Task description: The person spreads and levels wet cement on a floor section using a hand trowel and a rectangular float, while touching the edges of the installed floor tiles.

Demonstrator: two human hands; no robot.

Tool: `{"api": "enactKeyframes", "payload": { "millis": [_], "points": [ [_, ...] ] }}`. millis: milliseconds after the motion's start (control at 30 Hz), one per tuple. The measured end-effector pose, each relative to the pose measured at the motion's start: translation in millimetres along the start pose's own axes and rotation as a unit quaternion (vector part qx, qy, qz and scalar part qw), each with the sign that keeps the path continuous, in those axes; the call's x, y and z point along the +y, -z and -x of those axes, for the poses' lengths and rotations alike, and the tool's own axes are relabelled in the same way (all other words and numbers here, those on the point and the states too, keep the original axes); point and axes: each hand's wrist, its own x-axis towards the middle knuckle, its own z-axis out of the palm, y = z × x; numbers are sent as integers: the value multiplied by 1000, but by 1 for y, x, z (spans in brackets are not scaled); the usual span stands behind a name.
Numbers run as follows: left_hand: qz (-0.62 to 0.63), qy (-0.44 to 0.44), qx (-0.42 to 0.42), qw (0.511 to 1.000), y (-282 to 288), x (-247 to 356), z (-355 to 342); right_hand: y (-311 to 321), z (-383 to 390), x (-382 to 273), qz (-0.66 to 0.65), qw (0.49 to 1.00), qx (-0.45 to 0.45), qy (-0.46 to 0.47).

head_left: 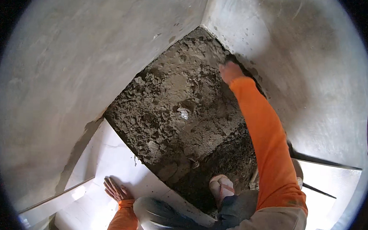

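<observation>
At the lower left, my left hand (117, 190) rests flat on a white floor tile (128, 164), its fingers stretched out. My right arm reaches far forward to the right-hand wall. There my right hand (231, 72) is closed around the dark handle of a trowel (214, 54), whose grey blade is smeared by motion. That blade is over the rough wet mortar (160, 101) close to the far corner. The mortar bed looks lumpy, with a smoother, paler patch in its middle. A small shiny scrap (184, 113) lies on it.
Grey plastered walls (71, 60) meet at the far corner. My sandalled foot (221, 186) stands on the darker near part of the bed. White tiles (323, 178) are stacked beside my right arm. A thin upright tile edge (57, 196) runs along the lower left.
</observation>
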Motion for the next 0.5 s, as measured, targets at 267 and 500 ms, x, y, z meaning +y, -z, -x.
{"api": "enactKeyframes", "payload": {
  "millis": [267, 500],
  "points": [
    [20, -12, 27, 999, -9, -8, -2, 0, -76, -60, 161, 968, -125, 146],
    [14, 18, 8, 1000, -7, -14, 4, 23, 24, -49, -15, 987, -121, 106]
  ]
}}
